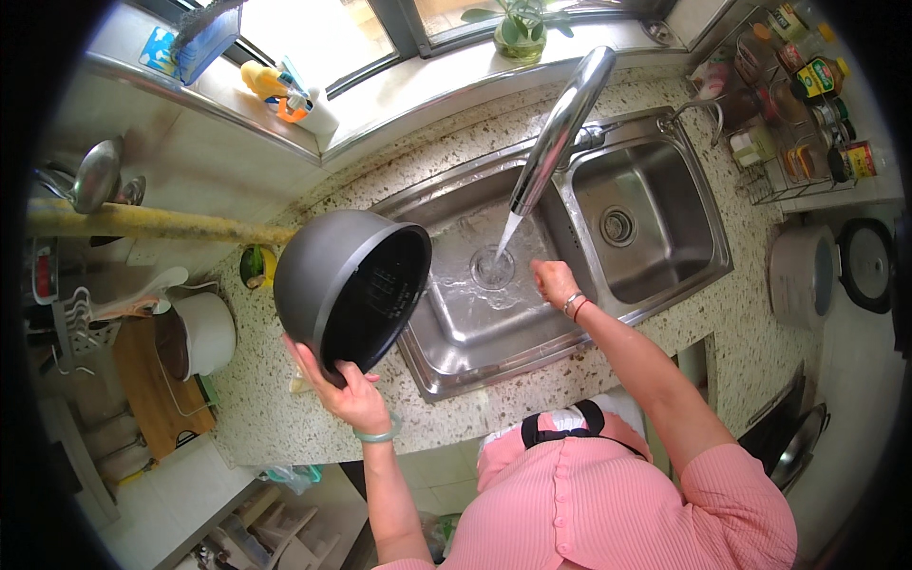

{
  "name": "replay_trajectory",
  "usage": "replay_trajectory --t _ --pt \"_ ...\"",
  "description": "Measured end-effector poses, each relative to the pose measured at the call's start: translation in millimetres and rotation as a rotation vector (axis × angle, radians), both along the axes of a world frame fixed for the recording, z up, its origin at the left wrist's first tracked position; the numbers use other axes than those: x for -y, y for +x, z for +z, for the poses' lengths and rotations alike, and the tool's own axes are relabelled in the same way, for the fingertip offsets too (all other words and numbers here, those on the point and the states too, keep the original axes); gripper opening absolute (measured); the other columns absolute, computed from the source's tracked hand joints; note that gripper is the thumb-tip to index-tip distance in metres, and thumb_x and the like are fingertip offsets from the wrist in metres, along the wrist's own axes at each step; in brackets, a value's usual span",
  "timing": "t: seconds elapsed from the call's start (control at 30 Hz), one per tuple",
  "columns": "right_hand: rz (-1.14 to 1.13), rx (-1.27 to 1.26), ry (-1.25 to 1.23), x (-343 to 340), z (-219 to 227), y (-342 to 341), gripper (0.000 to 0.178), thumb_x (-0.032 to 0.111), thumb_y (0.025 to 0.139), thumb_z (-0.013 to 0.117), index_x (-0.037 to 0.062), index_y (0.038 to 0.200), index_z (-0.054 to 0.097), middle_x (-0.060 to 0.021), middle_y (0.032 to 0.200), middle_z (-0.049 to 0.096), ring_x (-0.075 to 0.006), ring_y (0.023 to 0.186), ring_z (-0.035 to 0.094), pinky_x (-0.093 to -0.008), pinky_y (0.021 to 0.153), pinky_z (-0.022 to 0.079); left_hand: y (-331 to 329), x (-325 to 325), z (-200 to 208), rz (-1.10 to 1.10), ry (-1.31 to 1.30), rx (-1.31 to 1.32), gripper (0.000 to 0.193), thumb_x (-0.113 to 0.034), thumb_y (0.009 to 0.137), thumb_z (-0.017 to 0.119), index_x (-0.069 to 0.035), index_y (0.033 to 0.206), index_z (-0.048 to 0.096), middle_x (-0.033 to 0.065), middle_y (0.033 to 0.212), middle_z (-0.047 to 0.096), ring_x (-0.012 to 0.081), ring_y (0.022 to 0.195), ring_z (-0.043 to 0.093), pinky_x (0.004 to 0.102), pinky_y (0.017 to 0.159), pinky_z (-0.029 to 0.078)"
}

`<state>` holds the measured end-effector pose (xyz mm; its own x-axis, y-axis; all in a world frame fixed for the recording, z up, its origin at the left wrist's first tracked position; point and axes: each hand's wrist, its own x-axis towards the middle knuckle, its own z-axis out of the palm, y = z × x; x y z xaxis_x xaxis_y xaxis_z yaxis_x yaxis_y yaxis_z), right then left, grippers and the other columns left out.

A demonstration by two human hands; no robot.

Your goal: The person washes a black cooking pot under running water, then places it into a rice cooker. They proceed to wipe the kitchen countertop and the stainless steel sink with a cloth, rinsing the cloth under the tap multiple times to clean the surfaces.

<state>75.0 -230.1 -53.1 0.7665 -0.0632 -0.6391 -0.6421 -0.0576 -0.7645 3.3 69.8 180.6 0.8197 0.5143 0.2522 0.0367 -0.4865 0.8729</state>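
My left hand (356, 399) grips the rim of a dark grey rice cooker inner pot (313, 275), thumb inside and fingers beneath. The pot is tilted on its side, its black marked interior facing right and down, beside the left edge of the large sink basin (475, 347). Over that basin, my right hand (557, 283) has its fingers curled into a loose fist, with nothing seen in it. Water runs from the chrome faucet (565, 128) onto the basin's drain (492, 268), just left of my right hand and apart from it.
A smaller basin (654, 271) adjoins on the right. Beyond it stand a wire rack (765, 185) of bottles and jars and a round white appliance (800, 275). At left are a white pot (204, 332), a wooden board (152, 380) and a yellow pipe (161, 222). A plant (521, 36) sits on the sill.
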Motion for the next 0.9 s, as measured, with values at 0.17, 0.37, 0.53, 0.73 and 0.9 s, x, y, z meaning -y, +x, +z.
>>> replay_trajectory --t 0.17,0.37,0.53,0.73,0.9 --pt "0.025 0.174 -0.119 9.2 5.4 -5.0 0.029 0.033 0.088 0.056 0.0039 0.087 0.062 -0.0110 0.077 0.062 -0.0225 0.071 0.061 -0.0328 0.067 0.048 -16.3 -20.9 -4.6 0.100 -0.666 -0.273 0.067 0.003 0.080 0.046 -0.013 0.144 0.031 0.0105 0.114 0.055 0.0136 0.067 0.061 0.0210 0.039 0.050" --pt "0.794 0.358 -0.851 14.5 8.2 -21.3 0.050 0.026 0.084 0.063 0.0113 0.130 0.050 -0.0142 0.130 0.052 -0.0327 0.122 0.047 -0.0382 0.102 0.040 -56.4 -18.8 -15.7 0.072 -0.924 -0.387 0.066 0.000 0.077 0.050 -0.014 0.139 0.033 0.0098 0.106 0.057 0.0180 0.061 0.062 0.0229 0.038 0.048" --pt "0.739 0.199 -0.514 16.1 17.0 -18.5 0.044 0.029 0.084 0.063 0.0127 0.124 0.061 -0.0167 0.120 0.062 -0.0327 0.106 0.061 -0.0379 0.094 0.047 -69.0 -10.3 -27.9 0.105 -1.093 -0.423 0.064 0.000 0.078 0.051 -0.014 0.138 0.033 0.0082 0.106 0.057 0.0181 0.064 0.062 0.0232 0.040 0.046" --pt "-0.185 0.237 0.178 35.5 68.6 25.2 0.033 0.027 0.095 0.056 0.0047 0.119 0.059 -0.0038 0.090 0.063 -0.0132 0.074 0.064 -0.0262 0.057 0.052 -76.4 13.6 -28.9 0.112 -1.077 -0.408 0.061 0.000 0.078 0.050 -0.017 0.135 0.034 0.0075 0.102 0.057 0.0180 0.063 0.058 0.0227 0.043 0.044" --pt "-0.416 0.535 -0.014 101.2 108.7 122.7 0.064 0.035 0.096 0.054 0.0081 0.148 0.026 -0.0094 0.151 0.034 -0.0189 0.129 0.043 -0.0308 0.086 0.046 -84.1 33.8 -50.8 0.180 -1.224 -0.479 0.047 -0.002 0.080 0.053 -0.016 0.124 0.044 0.0044 0.097 0.059 0.0167 0.063 0.058 0.0228 0.045 0.044"
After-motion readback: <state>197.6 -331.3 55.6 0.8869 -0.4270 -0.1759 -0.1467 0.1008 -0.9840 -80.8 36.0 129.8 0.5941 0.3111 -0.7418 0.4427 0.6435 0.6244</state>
